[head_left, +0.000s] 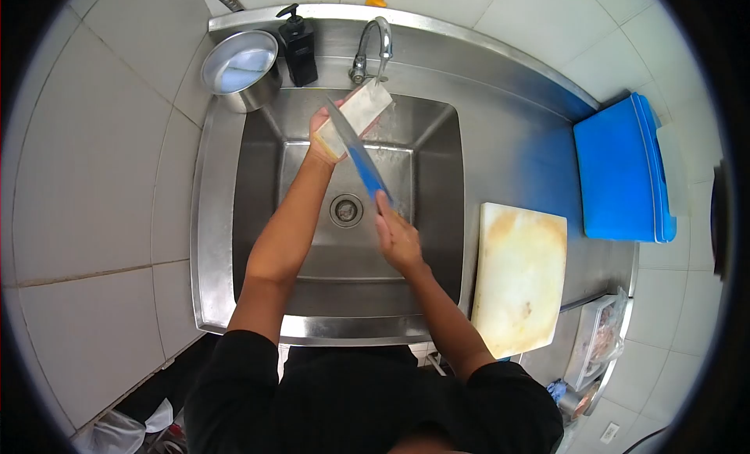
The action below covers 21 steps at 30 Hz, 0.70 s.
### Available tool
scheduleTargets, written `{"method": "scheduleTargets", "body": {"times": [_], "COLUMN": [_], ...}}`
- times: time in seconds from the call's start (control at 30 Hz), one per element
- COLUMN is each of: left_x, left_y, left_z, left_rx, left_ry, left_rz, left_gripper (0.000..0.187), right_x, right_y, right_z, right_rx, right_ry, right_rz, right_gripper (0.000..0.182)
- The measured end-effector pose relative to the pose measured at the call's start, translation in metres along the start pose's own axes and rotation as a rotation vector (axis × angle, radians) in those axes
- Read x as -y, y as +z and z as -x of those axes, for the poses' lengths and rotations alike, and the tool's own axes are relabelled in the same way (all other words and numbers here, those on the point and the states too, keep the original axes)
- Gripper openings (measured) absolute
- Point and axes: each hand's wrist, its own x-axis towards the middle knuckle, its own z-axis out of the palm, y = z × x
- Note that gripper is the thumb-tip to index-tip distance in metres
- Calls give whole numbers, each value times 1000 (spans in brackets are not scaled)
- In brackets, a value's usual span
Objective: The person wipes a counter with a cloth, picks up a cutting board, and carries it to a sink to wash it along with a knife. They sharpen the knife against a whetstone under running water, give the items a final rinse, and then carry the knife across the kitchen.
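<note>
My left hand is wrapped from beneath and the side around a pale, flat sharpening stone, tilted over the sink. The far end of the stone comes right up under the spout of the curved faucet. In my right hand is a knife, its handle mostly hidden by the closed fingers. The long blade points up and left, with a blue sheen along its lower part. It crosses over the stone in this view, its tip near my left fingers.
Behind the sink's left corner stand a steel pot with whitish contents and a black pump bottle. To the right lie a stained cutting board and a blue box. A clear container sits at the lower right.
</note>
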Motion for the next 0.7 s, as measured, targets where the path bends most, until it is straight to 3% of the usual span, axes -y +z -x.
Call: {"method": "scheduleTargets", "body": {"times": [0.03,0.07,0.1,0.17,0.23,0.3,0.33,0.43,0.57,0.63,0.7], "left_x": [-3,-10,-5,9,16,20,29,14,-11,-7,2], "left_y": [2,-10,-14,-18,-54,-82,-42,-34,-40,-42,-44], "left_z": [3,3,6,12,3,-8,1,-1,7,8,6], "left_rx": [-5,103,102,-105,-60,97,-57,-211,2,-57,-124], "left_ry": [41,-55,-56,-44,-120,-201,-93,-51,-51,-2,-16], "left_rz": [8,23,25,-48,7,-15,-51,6,127,9,-76], "left_gripper": [53,52,52,51,49,49,50,52,54,52,51], "right_x": [-9,-20,-27,-29,-10,7,11,8,-25,-25,-25], "right_y": [-5,-7,-11,-13,-4,10,13,5,-7,-12,-12], "right_z": [8,7,0,-26,-69,-84,-88,-46,26,30,10], "right_rx": [-44,-41,-39,-44,-141,-93,-48,134,24,-16,-66], "right_ry": [-37,-38,71,184,41,21,-8,-31,63,139,64], "right_rz": [77,78,77,78,1,-19,-39,42,88,82,49], "right_gripper": [43,43,42,42,42,43,43,48,45,43,43]}}
